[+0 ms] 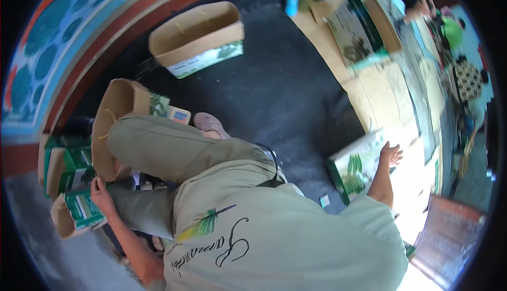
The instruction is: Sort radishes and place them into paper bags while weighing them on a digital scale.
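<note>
Biggest thing in view is the dark grey asphalt-like floor (280, 90), and everything sits straight on it. Along the right side runs a row of flattened brown cardboard sheets (369, 87), laid flat, seemingly as a working surface to keep stock off the ground. Up top, 1 open brown cardboard carton with a green-and-white printed side (198, 37) rests mouth up, ready to take things in. Nearer the person, a tall brown carton lying on its side (113, 124) leans against the bent knee, mouth turned toward them for easy reach.

Now the hands. The right hand (390, 155) is stretched out to the right, fingers spread and open, palm pressed on the top edge of a green-and-white printed box with leaf artwork (359, 167); it steadies the box rather than gripping it. The left hand (99, 193) is down at the left, fingers curled closed around the edge of a small green-and-white printed carton (79, 212), held tilted off the floor beside a cluster of green folded boxes (66, 167). Smallest of all, a blue can (291, 3) stands upright at the top, well apart from both hands.
</note>
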`<state>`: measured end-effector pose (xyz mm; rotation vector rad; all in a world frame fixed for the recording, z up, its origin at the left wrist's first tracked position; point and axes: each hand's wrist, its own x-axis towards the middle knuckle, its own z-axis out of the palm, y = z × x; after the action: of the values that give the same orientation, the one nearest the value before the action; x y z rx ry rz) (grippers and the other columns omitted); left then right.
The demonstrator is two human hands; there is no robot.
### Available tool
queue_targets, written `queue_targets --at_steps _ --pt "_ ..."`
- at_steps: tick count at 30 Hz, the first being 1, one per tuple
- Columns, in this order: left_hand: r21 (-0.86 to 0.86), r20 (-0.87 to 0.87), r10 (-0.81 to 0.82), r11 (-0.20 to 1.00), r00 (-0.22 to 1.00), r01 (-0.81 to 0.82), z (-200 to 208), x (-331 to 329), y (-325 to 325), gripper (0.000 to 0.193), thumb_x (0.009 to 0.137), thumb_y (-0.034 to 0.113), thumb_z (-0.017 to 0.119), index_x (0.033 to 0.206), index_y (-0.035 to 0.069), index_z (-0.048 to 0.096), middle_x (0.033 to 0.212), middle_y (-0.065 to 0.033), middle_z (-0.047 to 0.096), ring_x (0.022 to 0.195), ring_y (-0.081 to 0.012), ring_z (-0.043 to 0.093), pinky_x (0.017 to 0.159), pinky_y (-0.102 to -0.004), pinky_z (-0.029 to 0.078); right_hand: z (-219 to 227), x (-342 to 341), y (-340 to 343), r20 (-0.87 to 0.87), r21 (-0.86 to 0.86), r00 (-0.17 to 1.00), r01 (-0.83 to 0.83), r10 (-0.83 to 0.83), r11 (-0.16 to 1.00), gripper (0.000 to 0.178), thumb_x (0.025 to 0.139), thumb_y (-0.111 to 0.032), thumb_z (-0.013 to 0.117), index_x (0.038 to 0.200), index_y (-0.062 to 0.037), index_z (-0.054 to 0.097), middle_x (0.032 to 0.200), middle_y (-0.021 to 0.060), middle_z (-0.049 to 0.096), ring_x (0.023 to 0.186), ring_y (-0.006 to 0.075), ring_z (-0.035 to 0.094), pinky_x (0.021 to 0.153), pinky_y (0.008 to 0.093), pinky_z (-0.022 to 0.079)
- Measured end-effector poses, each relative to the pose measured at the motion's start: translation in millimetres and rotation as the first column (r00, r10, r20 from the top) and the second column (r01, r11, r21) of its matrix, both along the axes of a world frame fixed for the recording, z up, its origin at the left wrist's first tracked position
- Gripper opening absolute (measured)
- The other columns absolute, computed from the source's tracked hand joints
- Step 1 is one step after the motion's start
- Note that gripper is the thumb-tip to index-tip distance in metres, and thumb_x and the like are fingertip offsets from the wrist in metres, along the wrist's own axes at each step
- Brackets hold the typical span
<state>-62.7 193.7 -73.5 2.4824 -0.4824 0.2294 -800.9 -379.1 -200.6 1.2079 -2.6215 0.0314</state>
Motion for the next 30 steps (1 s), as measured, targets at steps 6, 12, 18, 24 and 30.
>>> queue_targets --at_steps 6,12,18,24,30 --pt "-0.013 -0.116 -0.047 0.999 0.992 0.046 -5.6 39.8 -8.1 0.024 0.089 0.016 0.050 0.097 -0.005 0.059 0.089 -0.0101 0.064 0.082 -0.0153 0.060 0.074 -0.0267 0.045 -60.4 -63.8 126.4 0.324 -0.061 0.919 0.258 -0.225 0.964 0.084 0.071 -0.051 0.062 0.137 -0.0176 0.024 0.122 0.0213 0.047 0.111 0.0332 0.047 0.093 0.0472 0.036" --pt "0.130 -0.125 -0.094 0.985 0.988 0.111 -2.4 32.8 -13.1 0.023 0.088 0.016 0.051 0.092 -0.005 0.059 0.085 -0.0116 0.064 0.079 -0.0162 0.061 0.072 -0.0270 0.046 -14.8 -31.5 144.5 0.410 -0.153 0.887 0.296 -0.212 0.943 0.068 0.074 -0.037 0.062 0.130 -0.0087 0.036 0.109 0.0208 0.058 0.098 0.0364 0.056 0.089 0.0416 0.042" --pt "0.200 -0.129 -0.085 0.974 0.988 0.110 -5.3 40.0 -3.6 0.023 0.087 0.016 0.051 0.092 -0.004 0.059 0.082 -0.0113 0.065 0.075 -0.0165 0.062 0.068 -0.0281 0.048 -37.1 36.1 143.9 0.080 0.042 0.815 -0.578 0.574 0.815 0.054 0.077 -0.019 0.059 0.126 -0.0066 0.041 0.129 0.0146 0.042 0.124 0.0300 0.033 0.104 0.0399 0.026" --pt "0.199 -0.096 -0.059 0.977 0.994 0.077 -4.8 35.0 -0.8 0.022 0.087 0.016 0.052 0.090 -0.004 0.060 0.080 -0.0117 0.065 0.073 -0.0167 0.062 0.066 -0.0286 0.047 -35.9 -22.1 147.3 -0.070 -0.138 0.997 0.022 -0.032 0.990 0.054 0.080 -0.035 0.060 0.125 -0.0145 0.041 0.124 0.0084 0.047 0.115 0.0274 0.040 0.094 0.0429 0.032" --pt "0.241 -0.096 -0.054 0.968 0.994 0.076 5.6 24.9 -11.5 0.022 0.086 0.016 0.052 0.089 -0.005 0.059 0.079 -0.0122 0.065 0.072 -0.0177 0.062 0.066 -0.0297 0.046 -48.9 -91.3 173.7 0.660 -0.054 0.486 0.791 -0.573 0.609 0.076 0.080 -0.057 0.048 0.135 -0.0092 0.029 0.132 0.0176 0.040 0.118 0.0333 0.042 0.096 0.0429 0.036"
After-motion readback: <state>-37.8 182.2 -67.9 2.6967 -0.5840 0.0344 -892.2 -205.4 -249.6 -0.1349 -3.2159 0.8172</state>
